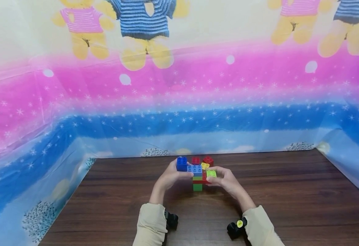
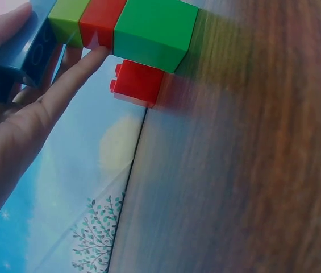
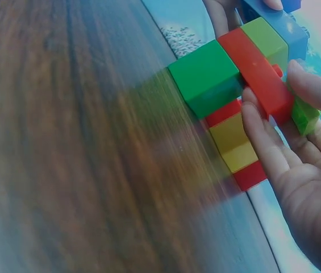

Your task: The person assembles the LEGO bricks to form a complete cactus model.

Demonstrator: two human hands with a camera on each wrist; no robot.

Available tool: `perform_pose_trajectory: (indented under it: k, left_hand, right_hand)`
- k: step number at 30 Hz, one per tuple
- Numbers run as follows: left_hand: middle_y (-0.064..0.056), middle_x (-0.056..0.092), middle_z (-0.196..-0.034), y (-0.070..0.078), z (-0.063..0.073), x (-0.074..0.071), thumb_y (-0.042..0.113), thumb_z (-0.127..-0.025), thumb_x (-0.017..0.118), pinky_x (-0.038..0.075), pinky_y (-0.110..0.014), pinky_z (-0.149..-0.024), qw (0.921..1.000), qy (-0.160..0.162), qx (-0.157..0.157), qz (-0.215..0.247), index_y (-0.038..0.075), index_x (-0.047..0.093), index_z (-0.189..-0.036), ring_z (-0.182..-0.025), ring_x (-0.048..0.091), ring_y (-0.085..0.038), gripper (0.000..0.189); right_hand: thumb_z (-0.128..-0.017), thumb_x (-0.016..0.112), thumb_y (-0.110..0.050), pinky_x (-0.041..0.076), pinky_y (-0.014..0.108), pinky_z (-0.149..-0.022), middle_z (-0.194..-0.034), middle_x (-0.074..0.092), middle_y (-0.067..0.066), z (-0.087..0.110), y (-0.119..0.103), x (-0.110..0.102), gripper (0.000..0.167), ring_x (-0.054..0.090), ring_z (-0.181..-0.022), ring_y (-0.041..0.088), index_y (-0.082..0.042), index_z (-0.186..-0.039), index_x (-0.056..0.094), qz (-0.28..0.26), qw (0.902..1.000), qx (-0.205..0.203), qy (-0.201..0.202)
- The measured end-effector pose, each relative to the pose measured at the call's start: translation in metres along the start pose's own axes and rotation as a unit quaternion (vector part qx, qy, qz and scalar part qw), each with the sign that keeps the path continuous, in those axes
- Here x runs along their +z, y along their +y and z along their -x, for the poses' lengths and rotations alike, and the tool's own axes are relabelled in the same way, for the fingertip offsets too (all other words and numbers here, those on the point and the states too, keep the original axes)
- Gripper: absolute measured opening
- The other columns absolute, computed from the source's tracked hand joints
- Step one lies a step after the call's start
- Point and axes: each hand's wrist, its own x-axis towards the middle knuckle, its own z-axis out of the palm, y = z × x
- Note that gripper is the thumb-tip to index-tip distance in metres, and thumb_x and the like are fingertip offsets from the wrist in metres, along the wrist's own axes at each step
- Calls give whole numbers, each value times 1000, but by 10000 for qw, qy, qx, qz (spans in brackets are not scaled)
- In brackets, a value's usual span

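Note:
A toy brick stack stands on the table between the hands. It has a green block (image 3: 205, 77) at the bottom, a long red brick (image 3: 257, 74) over that, then a lime brick (image 3: 265, 40) and a light blue brick (image 1: 195, 169). A dark blue brick (image 1: 182, 164) sits at its upper left. The left hand (image 1: 169, 176) grips the blue bricks, thumb in front, with one finger reaching to the red brick. At the red brick's right end, the right hand (image 1: 227, 181) pinches a small lime brick (image 1: 211, 174), other fingers touching the red brick.
Behind the stack are red bricks (image 1: 208, 160) and a yellow brick (image 3: 233, 142), partly hidden. The brown wooden table (image 1: 112, 205) meets a patterned cloth (image 1: 216, 119) at its back and sides. Both wrists wear black cameras (image 1: 172, 220).

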Motion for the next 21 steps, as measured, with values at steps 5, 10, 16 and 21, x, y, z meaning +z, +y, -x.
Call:
perform_pose_trajectory:
  k: [5,10,16,21]
  left_hand:
    - [-24,59,-127,-1,-1,0,9,-85,72,52,-45,-100,10000,-19,-19,9,-6,43,-134,-111,62,-26,58]
    - [-25,59,-127,0,0,1,9,-85,72,52,-45,-100,10000,-61,-12,67,-7,43,-134,-112,62,-27,59]
    - [-25,58,-128,3,1,1,9,-85,71,52,-45,-100,9999,-68,-33,73,-7,42,-134,-112,62,-26,59]
    - [-26,58,-126,4,0,2,5,-84,71,53,-42,-98,9998,-130,-35,111,-8,45,-131,-110,62,-26,56]
  right_hand:
    - [-92,68,-23,58,31,-87,-127,58,26,0,0,1,50,67,-97,14,4,-132,54,136,9998,35,112]
    - [-92,68,-24,58,30,-88,-127,59,25,0,0,1,50,68,-99,15,3,-131,54,154,9997,102,142]
    - [-92,68,-23,58,30,-87,-126,59,26,-1,-1,0,50,69,-98,16,5,-131,54,155,9997,124,119]
    - [-92,68,-22,59,35,-87,-127,58,30,0,-6,-3,53,69,-95,15,10,-132,52,97,9999,78,-105]
